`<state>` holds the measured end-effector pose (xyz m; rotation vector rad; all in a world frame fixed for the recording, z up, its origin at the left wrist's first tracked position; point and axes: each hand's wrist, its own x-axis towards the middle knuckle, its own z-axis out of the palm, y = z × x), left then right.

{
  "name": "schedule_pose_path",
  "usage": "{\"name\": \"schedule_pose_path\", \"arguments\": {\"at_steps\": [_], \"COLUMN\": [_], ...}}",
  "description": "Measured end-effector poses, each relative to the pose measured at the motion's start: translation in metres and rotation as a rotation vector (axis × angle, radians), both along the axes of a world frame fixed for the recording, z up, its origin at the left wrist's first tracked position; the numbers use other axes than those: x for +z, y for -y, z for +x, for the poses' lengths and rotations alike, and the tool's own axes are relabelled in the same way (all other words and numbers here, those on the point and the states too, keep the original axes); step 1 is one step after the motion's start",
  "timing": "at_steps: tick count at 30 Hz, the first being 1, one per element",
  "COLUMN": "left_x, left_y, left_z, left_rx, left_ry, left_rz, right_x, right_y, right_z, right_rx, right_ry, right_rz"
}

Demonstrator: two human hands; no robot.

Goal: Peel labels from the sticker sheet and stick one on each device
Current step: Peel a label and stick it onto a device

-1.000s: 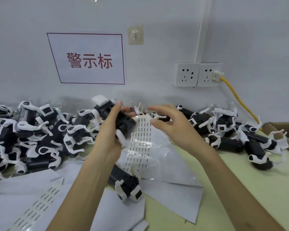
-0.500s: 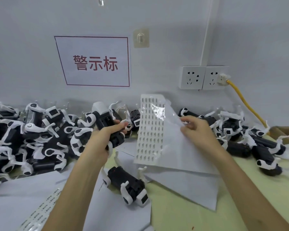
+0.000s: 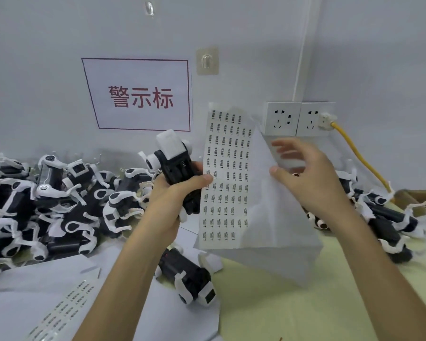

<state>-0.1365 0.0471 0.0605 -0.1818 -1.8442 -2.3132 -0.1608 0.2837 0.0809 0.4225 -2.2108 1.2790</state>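
Note:
My left hand [image 3: 175, 195] grips a black-and-white device [image 3: 175, 163], held upright in front of the wall. Its thumb also pins the left edge of a sticker sheet [image 3: 228, 183], a white sheet with rows of small printed labels, raised nearly upright. My right hand [image 3: 305, 178] holds the sheet's right side, thumb on the front, fingers spread behind the paper. Another device [image 3: 190, 276] lies on the table below the sheet. A large pile of devices [image 3: 47, 205] fills the left side, and more devices [image 3: 384, 222] lie at the right.
Loose white sheets [image 3: 35, 291], one with labels, cover the near left of the table [image 3: 305, 311]. On the wall are a sign with red characters [image 3: 140, 97], a hook [image 3: 207, 61] and sockets [image 3: 295, 119] with a yellow cable [image 3: 359, 156]. A cardboard box [image 3: 418, 195] stands at the far right.
Both hands rose from the table. The left lifted its device upright, and the sticker sheet went from lying flat to held up between both hands.

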Motion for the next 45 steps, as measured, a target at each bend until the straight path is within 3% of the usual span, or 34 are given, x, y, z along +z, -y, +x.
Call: {"name": "schedule_pose_path", "arguments": {"at_steps": [2, 4, 9, 18, 26, 38, 45], "left_x": [0.0, 0.001, 0.002, 0.004, 0.003, 0.006, 0.009], "left_y": [-0.003, -0.008, -0.011, -0.014, -0.014, -0.007, -0.004], "left_z": [0.001, 0.002, 0.005, 0.008, 0.006, 0.006, 0.006], "left_rx": [0.02, 0.02, -0.06, -0.154, -0.091, -0.177, -0.02], "left_ry": [-0.005, -0.014, -0.025, -0.089, -0.113, -0.18, -0.166], "left_rz": [0.026, 0.039, 0.119, 0.113, 0.074, 0.046, 0.016], "right_x": [0.003, 0.004, -0.005, -0.011, -0.013, -0.014, -0.008], "right_y": [0.017, 0.032, 0.054, 0.06, 0.058, 0.054, 0.045], "right_z": [0.009, 0.018, 0.023, 0.024, 0.021, 0.018, 0.012], "right_rx": [0.009, 0.163, 0.243, 0.134, 0.188, 0.318, 0.354], "right_ry": [-0.213, -0.304, -0.215, -0.161, -0.049, 0.026, -0.026], "right_rz": [-0.021, -0.014, 0.11, -0.057, -0.192, -0.287, -0.522]}}
